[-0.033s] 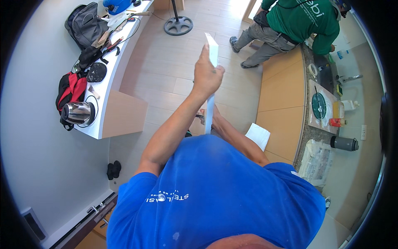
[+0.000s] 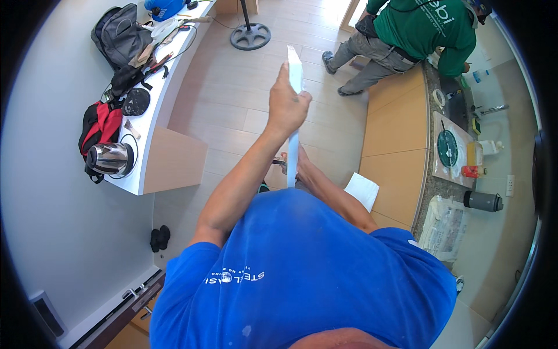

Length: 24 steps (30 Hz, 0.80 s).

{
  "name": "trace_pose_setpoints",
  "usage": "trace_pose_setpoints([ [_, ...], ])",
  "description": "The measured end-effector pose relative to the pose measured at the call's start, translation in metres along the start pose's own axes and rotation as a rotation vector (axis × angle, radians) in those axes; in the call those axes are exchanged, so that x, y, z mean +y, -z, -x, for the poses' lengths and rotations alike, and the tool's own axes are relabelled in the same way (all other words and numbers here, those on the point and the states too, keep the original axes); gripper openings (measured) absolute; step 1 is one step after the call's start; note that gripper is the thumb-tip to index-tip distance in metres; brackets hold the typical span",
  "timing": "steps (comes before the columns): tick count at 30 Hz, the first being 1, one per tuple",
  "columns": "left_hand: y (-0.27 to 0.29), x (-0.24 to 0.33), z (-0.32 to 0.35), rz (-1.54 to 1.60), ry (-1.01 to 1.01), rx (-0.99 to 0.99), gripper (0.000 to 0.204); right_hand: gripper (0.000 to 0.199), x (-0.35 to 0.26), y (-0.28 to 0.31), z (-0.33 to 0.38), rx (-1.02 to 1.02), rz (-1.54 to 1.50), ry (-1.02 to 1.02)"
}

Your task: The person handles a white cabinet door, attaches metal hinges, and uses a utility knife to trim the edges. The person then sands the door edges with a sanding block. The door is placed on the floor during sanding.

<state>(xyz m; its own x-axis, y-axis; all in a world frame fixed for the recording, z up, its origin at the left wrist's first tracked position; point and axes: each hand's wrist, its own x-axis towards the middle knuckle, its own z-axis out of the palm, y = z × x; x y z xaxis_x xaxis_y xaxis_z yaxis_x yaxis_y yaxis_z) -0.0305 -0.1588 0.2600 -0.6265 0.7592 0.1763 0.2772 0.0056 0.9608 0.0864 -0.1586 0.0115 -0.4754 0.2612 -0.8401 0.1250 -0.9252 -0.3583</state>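
My left hand (image 2: pixel 288 106) grips the edge of a white flat board (image 2: pixel 293 157), which stands on edge and runs from beyond the hand back toward my shirt. The thumb and fingers wrap over it from either side. Lower down, beside the board and close to my body, my right hand (image 2: pixel 303 161) is closed. A small dark tool (image 2: pixel 279 162) pokes out by its fingers, mostly hidden by the board, so its kind cannot be made out.
A white counter (image 2: pixel 135 174) on the left carries a kettle (image 2: pixel 110 159) and bags. At right, a stone counter holds a tiled board with a green round dish (image 2: pixel 447 148) and a grey bottle (image 2: pixel 483 201). A co-worker in a green shirt (image 2: pixel 421 32) stands at the sink. A white sheet (image 2: pixel 362 191) leans by the cabinets.
My left hand has shifted slightly left along with the top of the white board. The dark tool by my right hand has moved a little to the left.
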Motion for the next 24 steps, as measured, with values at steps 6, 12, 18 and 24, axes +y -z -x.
trace_pose_setpoints([
  [6,0.013,-0.006,-0.006,0.1,0.025,0.05,0.072,0.068,-0.015,-0.015,0.026,0.1,-0.028,0.051],
  [12,0.012,-0.019,-0.008,0.159,0.022,0.081,0.066,0.062,-0.019,-0.004,0.006,0.128,-0.099,0.075],
  [18,0.013,-0.029,-0.006,0.217,0.014,0.114,0.062,0.067,-0.018,0.005,0.005,0.062,-0.055,0.121],
  [24,0.013,-0.034,-0.005,0.206,0.0,0.133,0.063,0.066,-0.019,0.002,0.013,0.085,-0.085,0.114],
])
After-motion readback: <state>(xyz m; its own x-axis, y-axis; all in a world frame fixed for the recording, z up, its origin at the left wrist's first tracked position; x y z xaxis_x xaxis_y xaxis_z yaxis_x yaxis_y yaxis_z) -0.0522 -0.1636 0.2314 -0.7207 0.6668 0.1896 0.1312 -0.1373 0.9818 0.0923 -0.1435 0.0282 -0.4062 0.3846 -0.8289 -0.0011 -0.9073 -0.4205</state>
